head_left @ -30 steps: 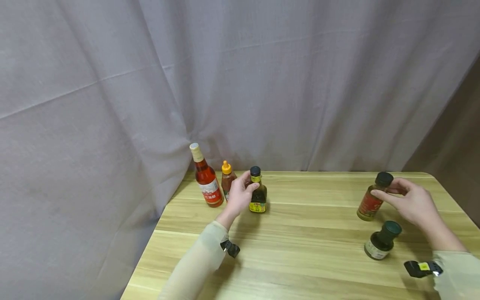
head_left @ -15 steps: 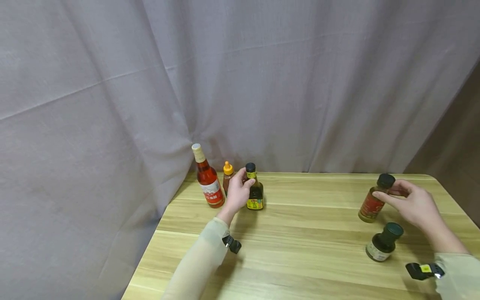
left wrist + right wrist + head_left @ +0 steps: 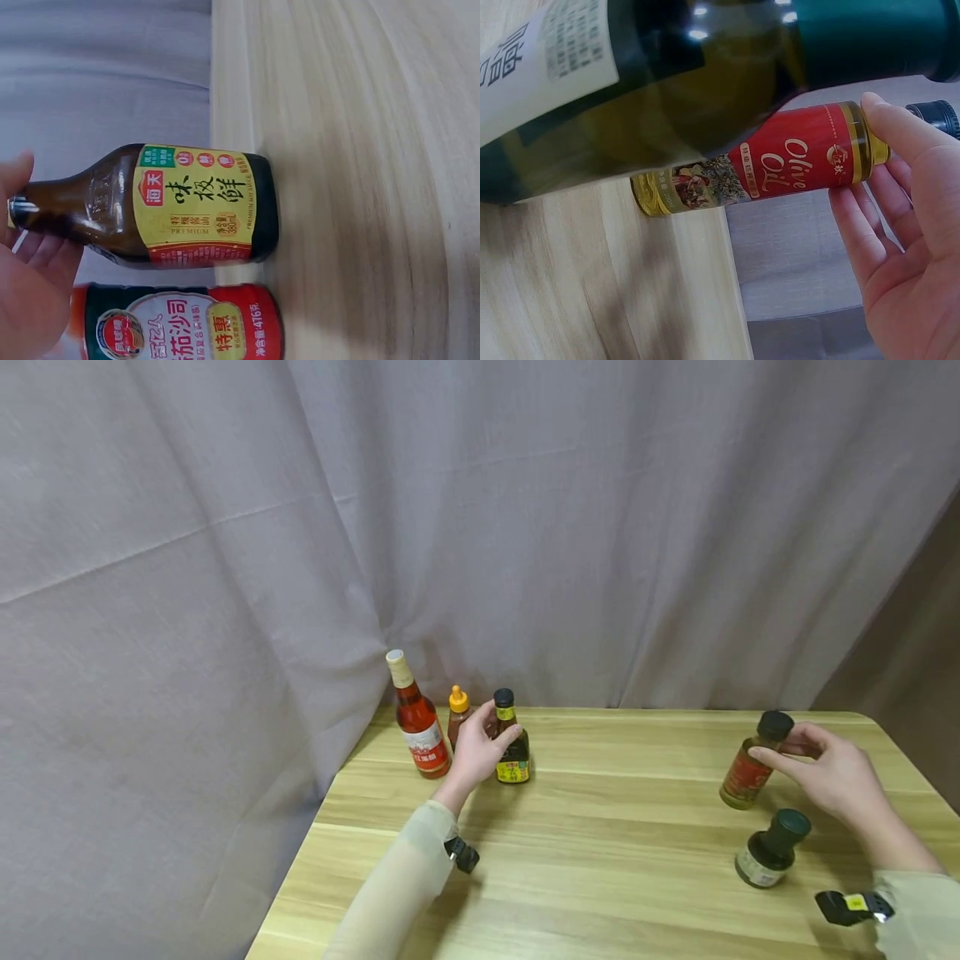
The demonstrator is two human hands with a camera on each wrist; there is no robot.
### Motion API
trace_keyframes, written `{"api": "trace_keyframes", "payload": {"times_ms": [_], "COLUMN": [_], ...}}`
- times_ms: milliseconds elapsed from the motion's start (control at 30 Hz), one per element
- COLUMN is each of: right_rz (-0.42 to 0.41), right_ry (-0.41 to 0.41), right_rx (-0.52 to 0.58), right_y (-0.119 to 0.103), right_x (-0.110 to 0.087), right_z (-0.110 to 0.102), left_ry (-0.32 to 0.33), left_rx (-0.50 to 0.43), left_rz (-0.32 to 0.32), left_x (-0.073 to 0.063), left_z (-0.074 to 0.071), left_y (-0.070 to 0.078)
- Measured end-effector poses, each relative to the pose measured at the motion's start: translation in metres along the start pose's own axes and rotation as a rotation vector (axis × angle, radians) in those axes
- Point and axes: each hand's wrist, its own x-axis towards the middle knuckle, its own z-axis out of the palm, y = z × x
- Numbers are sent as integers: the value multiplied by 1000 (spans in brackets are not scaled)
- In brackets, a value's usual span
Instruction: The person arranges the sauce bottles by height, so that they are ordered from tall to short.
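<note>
A soy sauce bottle [image 3: 195,206] with a yellow label stands upright on the table. My left hand [image 3: 476,747] is at its neck, the fingers behind and the thumb spread off to the near side. In the left wrist view a gap shows between thumb and neck. To its left are a yellow-capped ketchup bottle [image 3: 459,718], partly hidden by that hand, and a tall red vinegar-like bottle [image 3: 422,731]. Over on the right, my right hand [image 3: 836,772] holds an olive oil bottle [image 3: 799,154] near the neck, between thumb and fingers.
A short dark bottle [image 3: 767,858] with a green cap stands in front of the olive oil bottle, close to my right wrist. Behind the wooden table [image 3: 600,843] hangs a grey curtain [image 3: 562,568]. Bare wood lies between the two groups of bottles.
The soy sauce bottle has shifted slightly left toward the ketchup bottle and then stopped. My left thumb has moved off its neck. My right hand and the olive oil bottle have stayed put.
</note>
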Motion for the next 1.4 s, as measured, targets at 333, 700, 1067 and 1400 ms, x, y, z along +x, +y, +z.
{"api": "trace_keyframes", "payload": {"times_ms": [333, 700, 1067, 1400], "right_rz": [1, 15, -23, -12], "right_ry": [-5, -26, -31, -101], "right_rx": [6, 23, -9, -12], "right_y": [3, 0, 2, -1], "right_x": [2, 2, 3, 6], "right_z": [3, 1, -5, -17], "left_ry": [40, 40, 18, 9], "left_rx": [143, 272, 310, 281], "left_rz": [78, 81, 93, 99], "left_x": [-1, -2, -1, -2], "left_z": [2, 1, 2, 5], "left_y": [-1, 4, 4, 2]}}
